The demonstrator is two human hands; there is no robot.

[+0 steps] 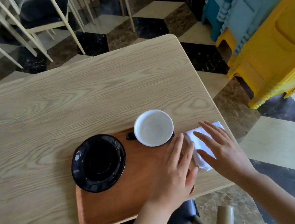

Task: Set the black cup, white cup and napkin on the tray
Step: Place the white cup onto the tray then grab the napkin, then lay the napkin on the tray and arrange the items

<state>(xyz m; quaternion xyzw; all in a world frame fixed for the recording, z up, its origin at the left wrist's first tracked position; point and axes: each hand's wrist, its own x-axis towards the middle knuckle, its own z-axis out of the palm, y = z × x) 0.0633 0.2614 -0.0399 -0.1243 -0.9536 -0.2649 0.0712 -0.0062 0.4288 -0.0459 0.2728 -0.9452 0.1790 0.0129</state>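
2 flat open hands, left hand (174, 168) on tray (119, 201), right hand (219, 144) on napkin (197, 140)

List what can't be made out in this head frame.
- Black cup: only its handle shows; white cup covers the rest.
- Napkin: right hand covers much of it.
- Tray: right edge hidden under left hand.
- Forearms: cut off by the bottom edge.
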